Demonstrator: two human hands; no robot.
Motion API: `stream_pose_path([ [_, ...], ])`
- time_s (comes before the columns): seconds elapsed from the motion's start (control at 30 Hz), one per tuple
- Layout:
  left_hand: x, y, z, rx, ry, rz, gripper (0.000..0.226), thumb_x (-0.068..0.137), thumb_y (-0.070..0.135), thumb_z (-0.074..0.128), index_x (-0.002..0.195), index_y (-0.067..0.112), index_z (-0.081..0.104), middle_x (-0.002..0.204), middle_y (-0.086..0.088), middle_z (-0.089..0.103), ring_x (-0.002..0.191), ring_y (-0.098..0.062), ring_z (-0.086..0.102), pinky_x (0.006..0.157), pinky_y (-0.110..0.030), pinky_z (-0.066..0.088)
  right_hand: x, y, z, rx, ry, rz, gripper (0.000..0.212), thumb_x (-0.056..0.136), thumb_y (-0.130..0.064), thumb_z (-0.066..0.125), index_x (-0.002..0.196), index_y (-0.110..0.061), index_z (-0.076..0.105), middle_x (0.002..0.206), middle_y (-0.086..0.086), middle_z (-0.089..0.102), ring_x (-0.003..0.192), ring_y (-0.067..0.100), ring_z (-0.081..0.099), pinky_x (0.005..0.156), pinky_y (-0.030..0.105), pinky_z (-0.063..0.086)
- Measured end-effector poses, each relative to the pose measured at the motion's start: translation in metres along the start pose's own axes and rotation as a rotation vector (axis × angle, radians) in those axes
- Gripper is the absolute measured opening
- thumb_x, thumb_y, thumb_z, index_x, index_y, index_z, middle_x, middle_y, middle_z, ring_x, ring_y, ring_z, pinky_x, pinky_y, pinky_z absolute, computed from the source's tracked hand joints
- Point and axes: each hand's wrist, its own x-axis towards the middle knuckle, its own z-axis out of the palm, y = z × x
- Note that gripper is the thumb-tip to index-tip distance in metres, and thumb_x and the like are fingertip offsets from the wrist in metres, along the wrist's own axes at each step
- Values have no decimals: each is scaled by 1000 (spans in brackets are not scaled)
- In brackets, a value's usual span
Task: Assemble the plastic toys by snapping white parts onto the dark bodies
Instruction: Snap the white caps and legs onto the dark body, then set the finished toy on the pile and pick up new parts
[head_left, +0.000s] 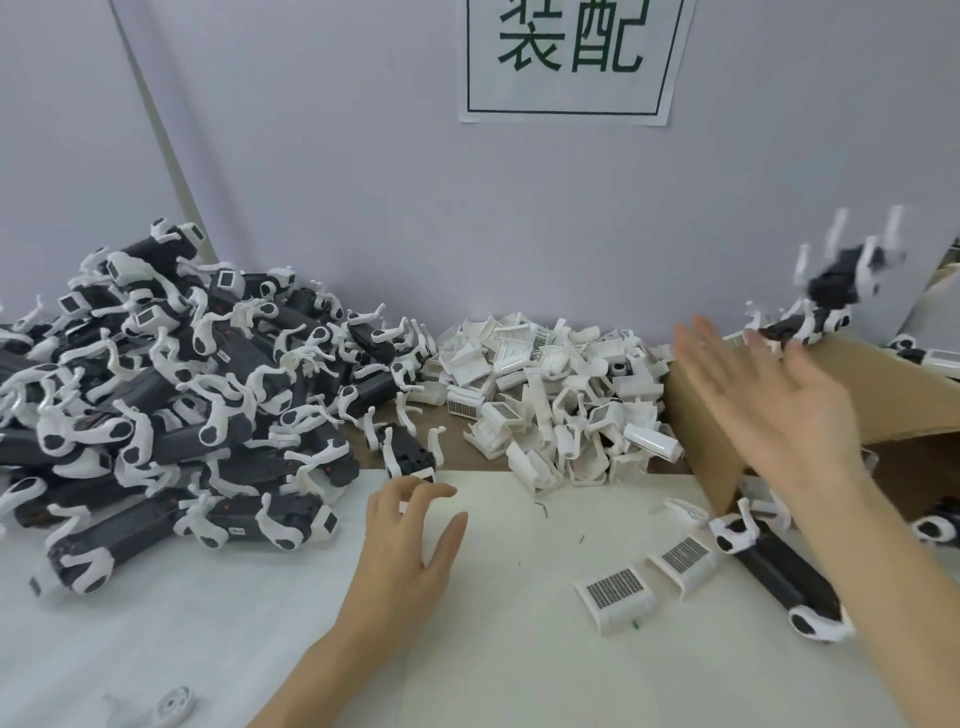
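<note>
Currently left hand (410, 540) is resting fingers loosely spread, empty, near dark plastic toy body w/ white legs (408, 457). Right hand (779, 410), splayed wide, is partly blocking brown cardboard box (883, 395); motion-blurred dark-and-white toy (841, 280) is airborne above, details unclear.

Toy pile (171, 395) left, parts heap (550, 395) centre, cardboard box (810, 410) right, 2 loose parts (649, 577) in front.
</note>
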Motion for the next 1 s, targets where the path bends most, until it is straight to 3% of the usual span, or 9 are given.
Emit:
stream_pose_path([
  [0.1, 1, -1, 4, 90, 29, -1, 39, 103, 31, 66, 141, 28, 60, 147, 2, 36, 135, -17, 35, 107, -23, 31, -11, 16, -18, -300, -22, 187, 51, 109, -37, 48, 148, -4, 51, 146, 20, 60, 134, 36, 60, 106, 47, 52],
  [0.2, 3, 0, 4, 115, 10, -50, 45, 104, 34, 63, 148, 34, 54, 155, -1, 29, 142, -20, 29, 113, -29, 30, -33, 44, -31, -322, 27, 302, 39, 102, -31, 57, 126, -5, 73, 124, 15, 71, 111, 28, 72, 89, 41, 61],
  [0.3, 4, 1, 5, 145, -5, -88, 51, 105, 34, 62, 154, 39, 48, 159, -7, 26, 145, -25, 28, 118, -36, 32, -53, 70, -43, -329, 56, 372, 35, 100, -27, 61, 124, -4, 73, 109, 13, 71, 93, 24, 72, 81, 39, 61],
  [0.47, 20, -3, 13, 183, -37, -117, 64, 105, 39, 61, 160, 52, 30, 165, -18, 15, 157, -30, 15, 126, -45, 25, -66, 93, -48, -416, 127, 452, 33, 98, -25, 62, 119, -2, 75, 101, 15, 69, 81, 25, 69, 75, 37, 62],
  [0.57, 44, -10, 18, 332, -30, -136, 74, 103, 47, 62, 165, 49, 20, 163, -24, 13, 154, -39, 22, 124, -44, 27, -67, 97, -46, -445, 116, 459, 32, 100, -25, 61, 118, -2, 75, 99, 15, 69, 80, 24, 68, 75, 36, 61],
  [0.63, 58, -14, 21, 387, -22, -186, 76, 101, 52, 62, 166, 42, 25, 162, -23, 15, 148, -43, 32, 121, -44, 30, -69, 97, -47, -445, 117, 453, 32, 100, -25, 62, 118, -2, 75, 97, 14, 68, 79, 24, 67, 75, 36, 60],
  [0.73, 72, -20, 23, 417, -5, -258, 65, 99, 51, 64, 156, 27, 43, 155, -22, 30, 132, -43, 46, 114, -44, 35, -71, 95, -46, -448, 142, 440, 32, 100, -24, 62, 118, -1, 75, 95, 13, 67, 79, 23, 65, 76, 36, 60],
  [0.8, 76, -24, 23, 441, -1, -227, 54, 99, 47, 66, 144, 22, 51, 135, -16, 44, 121, -38, 49, 107, -41, 39, -71, 95, -46, -443, 163, 436, 31, 100, -23, 62, 116, -1, 76, 94, 13, 67, 78, 23, 65, 76, 36, 59],
  [1.0, 69, -20, 11, 193, 103, -204, 41, 86, 29, 87, 101, 16, 51, 109, -4, 44, 101, -27, 45, 83, -34, 43, -72, 95, -44, -416, 201, 428, 26, 97, -21, 64, 108, -4, 80, 89, 12, 67, 73, 22, 65, 72, 34, 60],
])
